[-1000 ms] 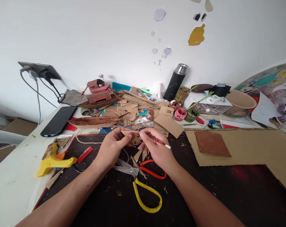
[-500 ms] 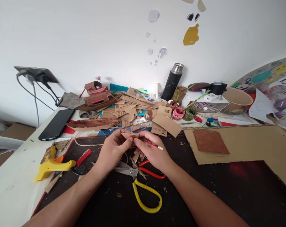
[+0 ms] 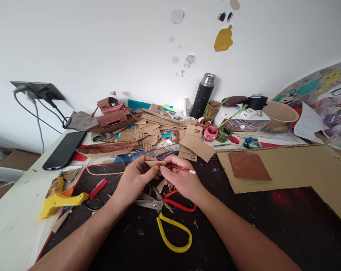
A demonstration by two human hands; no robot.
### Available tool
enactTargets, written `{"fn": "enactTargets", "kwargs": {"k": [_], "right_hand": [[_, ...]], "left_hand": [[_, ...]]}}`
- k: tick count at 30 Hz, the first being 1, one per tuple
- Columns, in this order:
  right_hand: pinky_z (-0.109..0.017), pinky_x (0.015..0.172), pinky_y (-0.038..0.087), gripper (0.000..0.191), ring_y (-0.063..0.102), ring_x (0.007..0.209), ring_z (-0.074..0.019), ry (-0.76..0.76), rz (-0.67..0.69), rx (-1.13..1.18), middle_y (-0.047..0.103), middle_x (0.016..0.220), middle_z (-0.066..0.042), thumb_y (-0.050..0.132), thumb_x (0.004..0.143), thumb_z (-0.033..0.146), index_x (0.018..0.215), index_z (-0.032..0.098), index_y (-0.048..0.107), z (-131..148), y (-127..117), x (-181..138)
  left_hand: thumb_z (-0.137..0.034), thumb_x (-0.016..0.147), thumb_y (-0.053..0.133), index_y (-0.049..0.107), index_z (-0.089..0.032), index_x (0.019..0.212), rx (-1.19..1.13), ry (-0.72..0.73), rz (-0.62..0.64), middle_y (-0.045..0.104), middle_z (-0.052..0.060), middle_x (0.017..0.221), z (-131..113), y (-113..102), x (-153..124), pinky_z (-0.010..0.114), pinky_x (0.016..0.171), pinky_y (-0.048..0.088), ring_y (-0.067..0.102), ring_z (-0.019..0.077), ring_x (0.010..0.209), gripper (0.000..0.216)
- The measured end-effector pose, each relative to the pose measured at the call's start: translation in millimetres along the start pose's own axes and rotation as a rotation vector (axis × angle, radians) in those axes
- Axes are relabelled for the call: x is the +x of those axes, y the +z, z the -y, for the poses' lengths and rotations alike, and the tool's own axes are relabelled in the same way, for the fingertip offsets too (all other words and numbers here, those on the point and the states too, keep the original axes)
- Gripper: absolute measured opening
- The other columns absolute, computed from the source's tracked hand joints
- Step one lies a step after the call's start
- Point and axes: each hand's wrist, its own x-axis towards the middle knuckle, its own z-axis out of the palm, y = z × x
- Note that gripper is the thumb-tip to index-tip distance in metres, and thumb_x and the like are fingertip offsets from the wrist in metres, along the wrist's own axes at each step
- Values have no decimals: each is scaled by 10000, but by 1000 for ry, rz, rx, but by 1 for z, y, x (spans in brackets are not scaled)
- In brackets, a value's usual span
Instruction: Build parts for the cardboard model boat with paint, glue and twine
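My left hand (image 3: 133, 180) pinches a small tan cardboard piece (image 3: 156, 163) above the black mat. My right hand (image 3: 179, 182) grips a thin red paintbrush (image 3: 179, 168), its tip against the cardboard piece where a red spot shows. Both hands are close together, fingers curled. Just below them lie scissors with a red and a yellow handle (image 3: 170, 214) and a few cardboard slivers.
A yellow glue gun (image 3: 57, 196) and red cutter (image 3: 98, 188) lie at left, a black phone (image 3: 63, 149) behind them. A heap of cardboard scraps (image 3: 156, 130), a black flask (image 3: 203, 96), paint pots (image 3: 217, 133) and a large cardboard sheet (image 3: 294, 169) with a brown painted square (image 3: 248, 166) sit beyond.
The hands and the cardboard piece shifted slightly lower and left in view as the head moved. The brush stays at the cardboard piece, its handle now lying flatter.
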Motion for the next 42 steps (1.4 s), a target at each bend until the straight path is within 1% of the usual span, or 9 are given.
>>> {"fn": "enactTargets", "kwargs": {"k": [6, 11, 15, 20, 25, 28, 32, 36, 42], "right_hand": [[-227, 515, 452, 91, 574, 562, -123, 11, 46, -50, 604, 662, 42, 686, 891, 280, 860, 214, 631, -1, -3, 0], [-232, 547, 434, 126, 565, 593, -117, 23, 93, -73, 580, 708, 47, 710, 888, 281, 840, 210, 617, 4, -6, -2], [-214, 534, 364, 138, 476, 609, -105, 1, 124, -137, 532, 698, 54, 712, 907, 280, 828, 208, 624, 4, -7, -5], [-210, 558, 377, 114, 475, 665, -112, -44, 150, -187, 564, 740, 39, 721, 896, 247, 820, 205, 647, 1, -7, -7], [-222, 570, 461, 104, 579, 646, -119, 11, 167, -120, 613, 781, 26, 701, 935, 289, 876, 213, 661, 0, -7, -5], [-245, 572, 516, 162, 633, 600, -125, 7, 125, -54, 647, 784, 21, 691, 973, 371, 929, 216, 675, 1, -8, -3], [-252, 566, 527, 294, 626, 560, -135, -84, -16, -24, 645, 670, 27, 700, 996, 501, 933, 214, 693, 4, -12, -2], [-254, 566, 531, 383, 634, 571, -143, -170, -72, -26, 644, 649, 17, 673, 1019, 570, 895, 208, 695, 7, -12, -5], [-274, 665, 562, 339, 698, 674, -159, -362, 23, -240, 715, 773, -22, 596, 1091, 472, 948, 207, 753, 9, -4, -16]], "left_hand": [[-550, 736, 930, 683, -202, 903, 42, -76, 111, 752, 13, 778, -7, -7, 1, 297, 716, 518, 672, 190, 724, 458], [-536, 787, 888, 742, -206, 911, 194, -54, 202, 720, 10, 835, -18, -19, 4, 274, 690, 481, 629, 176, 748, 382], [-512, 818, 864, 768, -209, 917, 298, -36, 290, 754, 39, 889, -25, -27, 6, 293, 739, 491, 650, 205, 812, 332], [-471, 793, 877, 765, -208, 918, 372, -118, 356, 733, 30, 809, -28, -32, 4, 274, 632, 424, 602, 192, 718, 312], [-420, 743, 921, 763, -204, 853, 311, -107, 272, 714, 13, 780, -23, -28, 4, 259, 640, 419, 574, 168, 702, 290], [-446, 701, 953, 771, -201, 842, 124, -133, 161, 724, 17, 788, -17, -23, 7, 264, 663, 455, 605, 171, 716, 336], [-451, 594, 1014, 771, -180, 789, -168, -191, -54, 744, 32, 801, -13, -16, 11, 256, 687, 490, 636, 159, 727, 414], [-432, 524, 1040, 767, -161, 751, -292, -176, -206, 733, 26, 784, -14, -14, 13, 241, 674, 490, 625, 140, 715, 446], [-413, 575, 1016, 758, -162, 739, -291, -131, -231, 725, 15, 760, -13, -13, 12, 261, 681, 484, 615, 140, 695, 396]]}}
